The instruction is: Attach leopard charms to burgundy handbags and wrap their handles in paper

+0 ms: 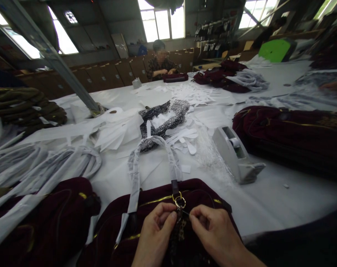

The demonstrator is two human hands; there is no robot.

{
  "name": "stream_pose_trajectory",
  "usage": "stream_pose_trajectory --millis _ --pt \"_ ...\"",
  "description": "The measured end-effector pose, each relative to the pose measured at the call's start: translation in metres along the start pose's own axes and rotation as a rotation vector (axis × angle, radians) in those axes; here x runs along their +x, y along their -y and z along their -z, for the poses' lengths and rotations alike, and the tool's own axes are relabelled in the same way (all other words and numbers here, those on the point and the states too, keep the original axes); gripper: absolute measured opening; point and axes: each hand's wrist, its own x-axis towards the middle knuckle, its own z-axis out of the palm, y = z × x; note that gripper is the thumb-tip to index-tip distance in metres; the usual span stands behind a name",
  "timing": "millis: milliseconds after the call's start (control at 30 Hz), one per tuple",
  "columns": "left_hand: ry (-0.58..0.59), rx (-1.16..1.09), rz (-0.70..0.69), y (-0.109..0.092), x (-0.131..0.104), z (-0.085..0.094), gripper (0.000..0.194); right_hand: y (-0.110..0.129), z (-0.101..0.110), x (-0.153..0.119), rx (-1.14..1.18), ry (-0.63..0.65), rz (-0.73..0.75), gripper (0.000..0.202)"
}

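Observation:
A maroon handbag (154,207) with gold zippers lies in front of me, its handle (134,174) wrapped in white paper and standing up. From a gold ring (180,200) at the handle's base hangs a dark braided strap charm (174,237) with a small gold pendant (182,230). My left hand (159,230) pinches at the top of the charm, just below the ring. My right hand (213,226) is closed in a pinch on a thin cord-like strand (185,213) that runs to the charm. The ends of the strand are hidden by my fingers.
A grey tape dispenser (236,155) stands to the right, near another maroon bag (290,137). More maroon bags (46,218) with wrapped handles lie at the left. Paper scraps and black-and-white fabric (174,118) lie ahead. A person (160,63) sits across the table.

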Motion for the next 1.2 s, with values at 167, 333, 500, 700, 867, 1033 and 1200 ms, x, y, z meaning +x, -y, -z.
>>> stream_pose_trajectory --millis 167,333,500,700,867,1033,1200 --pt "-0.052 0.093 -0.028 -0.006 -0.003 -0.002 0.024 0.0 -0.004 -0.002 0.001 0.013 -0.035 0.022" --pt "-0.026 0.091 -0.036 0.0 -0.003 -0.003 0.026 -0.001 -0.012 -0.002 0.054 0.011 -0.045 0.023" --pt "-0.017 -0.002 0.027 0.001 0.001 -0.001 0.034 0.0 -0.011 0.001 0.101 0.035 -0.071 0.023" --pt "0.001 -0.037 0.074 -0.007 0.002 0.002 0.029 0.003 -0.002 0.004 0.108 0.104 -0.03 0.023" --pt "-0.008 -0.069 0.077 -0.01 0.005 0.001 0.021 0.0 -0.002 0.006 0.117 0.113 -0.007 0.02" --pt "0.007 -0.009 0.078 -0.006 0.005 0.0 0.025 0.001 -0.004 0.005 0.066 0.096 -0.067 0.021" --pt "-0.048 0.122 -0.022 0.001 0.003 0.0 0.031 0.003 -0.003 0.004 0.044 0.093 -0.079 0.022"
